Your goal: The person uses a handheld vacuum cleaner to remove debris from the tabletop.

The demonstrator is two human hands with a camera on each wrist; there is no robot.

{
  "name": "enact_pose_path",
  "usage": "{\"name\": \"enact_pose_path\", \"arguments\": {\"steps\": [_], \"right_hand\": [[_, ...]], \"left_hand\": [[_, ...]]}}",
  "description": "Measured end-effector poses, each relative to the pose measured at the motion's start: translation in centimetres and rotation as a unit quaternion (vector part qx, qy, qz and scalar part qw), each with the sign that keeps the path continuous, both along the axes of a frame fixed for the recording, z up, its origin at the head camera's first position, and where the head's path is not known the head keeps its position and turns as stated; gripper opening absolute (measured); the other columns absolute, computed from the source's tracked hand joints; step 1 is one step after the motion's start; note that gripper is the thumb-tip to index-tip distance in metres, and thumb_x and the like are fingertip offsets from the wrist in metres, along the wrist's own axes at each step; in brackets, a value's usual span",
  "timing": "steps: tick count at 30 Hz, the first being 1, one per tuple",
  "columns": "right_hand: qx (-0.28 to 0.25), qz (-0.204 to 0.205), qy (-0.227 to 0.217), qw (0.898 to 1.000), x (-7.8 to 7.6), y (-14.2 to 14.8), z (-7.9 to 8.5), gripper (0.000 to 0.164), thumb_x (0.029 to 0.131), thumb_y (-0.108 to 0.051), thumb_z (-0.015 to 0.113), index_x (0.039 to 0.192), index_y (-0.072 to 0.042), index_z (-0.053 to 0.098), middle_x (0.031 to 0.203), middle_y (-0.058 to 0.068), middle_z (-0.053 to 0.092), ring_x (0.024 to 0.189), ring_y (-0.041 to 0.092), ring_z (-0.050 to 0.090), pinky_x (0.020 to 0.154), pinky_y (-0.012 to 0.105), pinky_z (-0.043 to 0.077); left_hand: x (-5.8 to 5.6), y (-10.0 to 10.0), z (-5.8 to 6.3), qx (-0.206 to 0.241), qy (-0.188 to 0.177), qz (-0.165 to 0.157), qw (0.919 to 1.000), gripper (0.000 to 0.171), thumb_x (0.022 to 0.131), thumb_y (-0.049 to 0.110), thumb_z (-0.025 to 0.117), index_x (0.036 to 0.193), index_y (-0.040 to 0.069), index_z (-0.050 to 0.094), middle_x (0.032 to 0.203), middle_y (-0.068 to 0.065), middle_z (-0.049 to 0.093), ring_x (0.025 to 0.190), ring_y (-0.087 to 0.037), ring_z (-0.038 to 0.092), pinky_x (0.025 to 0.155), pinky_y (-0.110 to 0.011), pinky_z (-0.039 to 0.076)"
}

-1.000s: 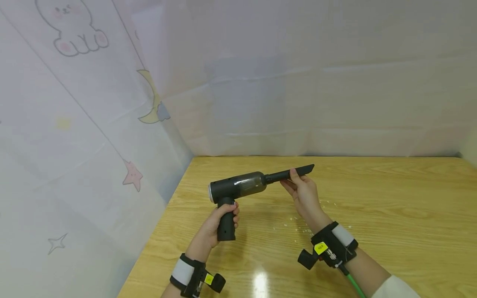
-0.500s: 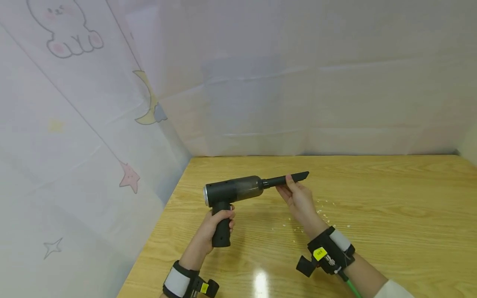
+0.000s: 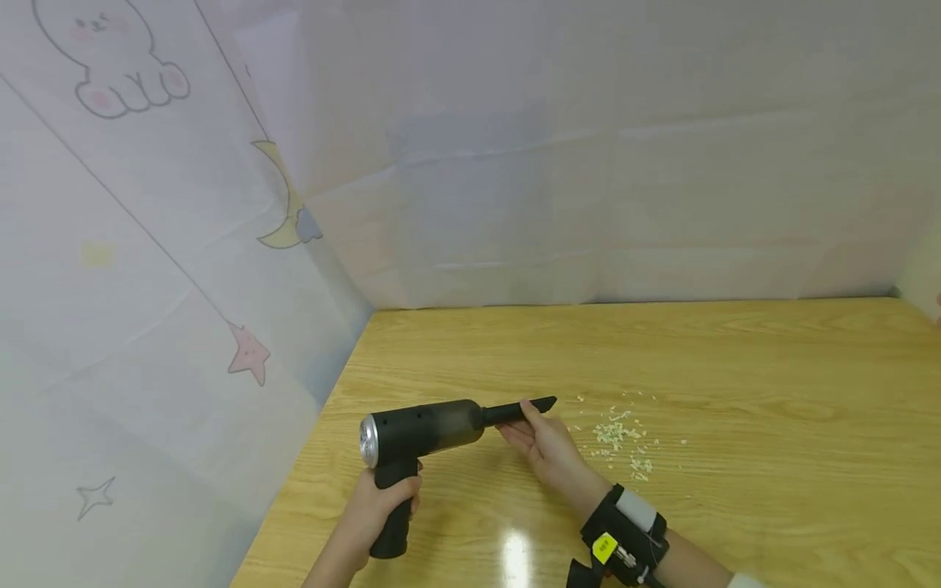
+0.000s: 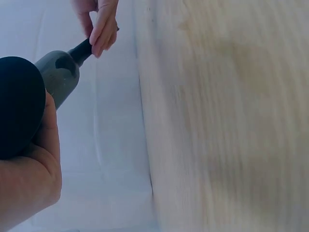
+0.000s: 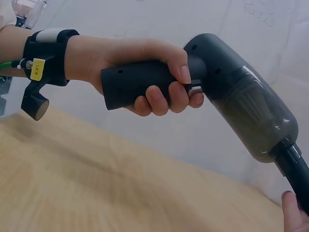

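A black handheld vacuum cleaner with a smoky clear dust cup is held above the table, its slim nozzle pointing right. My left hand grips its handle; in the right wrist view the left hand's fingers wrap round the grip, the thumb near a small silver button. My right hand pinches the nozzle close to its slanted tip. To the right of the tip, a scatter of small pale bits lies on the table. The left wrist view shows the right hand on the nozzle too.
The wood-grain table meets a pale sheet wall along its back edge. Another printed sheet rises at the table's left edge. A glare spot shines near the front.
Both hands have brought the vacuum cleaner leftward and lower in the head view. The pale bits, mostly hidden behind the right hand and wrist before, now show.
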State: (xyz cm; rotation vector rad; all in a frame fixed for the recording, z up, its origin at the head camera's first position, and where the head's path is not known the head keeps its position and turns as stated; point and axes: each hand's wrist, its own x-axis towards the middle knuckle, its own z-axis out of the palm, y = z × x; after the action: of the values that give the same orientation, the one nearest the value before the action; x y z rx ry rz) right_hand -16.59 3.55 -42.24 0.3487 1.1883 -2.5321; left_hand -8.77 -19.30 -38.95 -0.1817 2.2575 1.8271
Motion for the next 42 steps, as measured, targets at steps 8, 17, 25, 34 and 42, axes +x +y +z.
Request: {"name": "enact_pose_path", "arguments": {"steps": [8, 17, 25, 34, 42], "right_hand": [[0.013, 0.023, -0.019, 0.999, 2.1, -2.0, -1.0, 0.048, 0.098, -0.019, 0.044, 0.13, 0.016, 0.035, 0.083, 0.011, 0.072, 0.079, 0.015, 0.068, 0.071, 0.022, 0.057], [0.022, 0.035, -0.019, 0.999, 3.8, -2.4, -1.6, 0.056, 0.099, -0.022, 0.042, 0.134, 0.019, 0.027, 0.098, 0.019, 0.069, 0.092, 0.021, 0.067, 0.084, 0.028, 0.055], [0.046, 0.013, -0.021, 0.999, 4.2, -2.6, -2.2, 0.059, 0.101, -0.025, 0.033, 0.136, 0.02, 0.021, 0.129, 0.041, 0.044, 0.1, 0.025, 0.064, 0.101, 0.041, 0.041], [0.021, -0.017, -0.032, 0.999, 3.7, -1.8, -1.9, 0.059, 0.102, -0.024, 0.028, 0.14, 0.018, 0.01, 0.124, 0.045, 0.045, 0.095, 0.028, 0.066, 0.086, 0.03, 0.055], [0.03, -0.034, -0.029, 0.999, 3.2, -0.9, -1.9, 0.06, 0.102, -0.027, 0.024, 0.142, 0.015, 0.009, 0.138, 0.045, 0.028, 0.119, 0.04, 0.051, 0.1, 0.037, 0.044]], "left_hand": [[2.7, -1.7, 0.1, -0.013, -0.02, -0.002, 0.9997, 0.045, 0.086, 0.015, 0.056, 0.117, -0.015, 0.044, 0.067, -0.001, 0.055, 0.062, -0.016, 0.054, 0.064, -0.033, 0.046], [4.1, -1.8, -0.1, -0.027, -0.018, 0.002, 0.9995, 0.04, 0.084, 0.011, 0.057, 0.112, -0.016, 0.048, 0.068, -0.002, 0.054, 0.059, -0.015, 0.056, 0.061, -0.031, 0.05], [3.9, -1.1, -0.7, -0.024, -0.014, -0.017, 0.9995, 0.038, 0.084, 0.008, 0.057, 0.111, -0.017, 0.048, 0.07, -0.001, 0.054, 0.059, -0.013, 0.055, 0.059, -0.03, 0.049], [3.1, 0.5, -1.2, -0.035, -0.009, -0.023, 0.9991, 0.039, 0.084, 0.01, 0.058, 0.113, -0.016, 0.05, 0.065, -0.001, 0.054, 0.06, -0.015, 0.054, 0.06, -0.031, 0.047], [2.6, 1.9, -1.0, -0.03, 0.002, -0.034, 0.999, 0.035, 0.083, 0.011, 0.059, 0.109, -0.013, 0.053, 0.066, -0.001, 0.054, 0.06, -0.015, 0.053, 0.06, -0.031, 0.045]]}}
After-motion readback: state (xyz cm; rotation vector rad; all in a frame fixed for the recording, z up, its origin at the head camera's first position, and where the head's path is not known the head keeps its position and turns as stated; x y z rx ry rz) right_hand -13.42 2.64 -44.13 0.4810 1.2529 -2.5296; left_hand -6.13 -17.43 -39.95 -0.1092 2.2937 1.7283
